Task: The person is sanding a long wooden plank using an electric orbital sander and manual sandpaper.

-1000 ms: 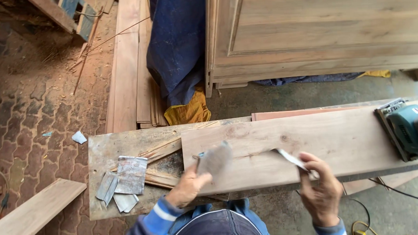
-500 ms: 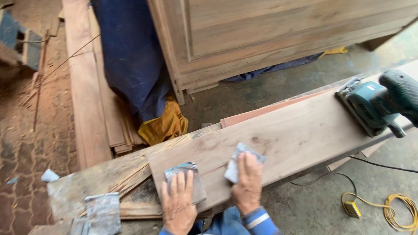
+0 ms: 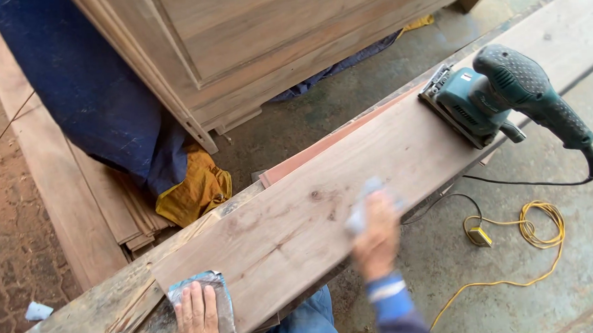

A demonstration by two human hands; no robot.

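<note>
1. The long wooden plank (image 3: 349,178) lay flat across the workbench (image 3: 85,310), running from near left to far right. We judged it stiff and heavy, best taken by its long edges with two hands rather than by one end.
2. Our right hand (image 3: 376,239) was motion-blurred on the plank's near edge, its fingers closed over a sheet of sandpaper (image 3: 363,207). That sheet looked thin, limp and light, easiest to handle pinned flat under the palm.
3. Our left hand (image 3: 198,314) lay flat with fingers straight and together, pressing a second grey sandpaper sheet (image 3: 212,301) onto the plank's near left end.
4. An electric sander (image 3: 498,97) sat on the plank to the far right, its black cord (image 3: 527,183) trailing off the edge.
5. A yellow cable (image 3: 542,227) coiled on the concrete floor to the right. A wooden cabinet (image 3: 272,42) and blue cloth (image 3: 90,95) stood beyond.
</note>
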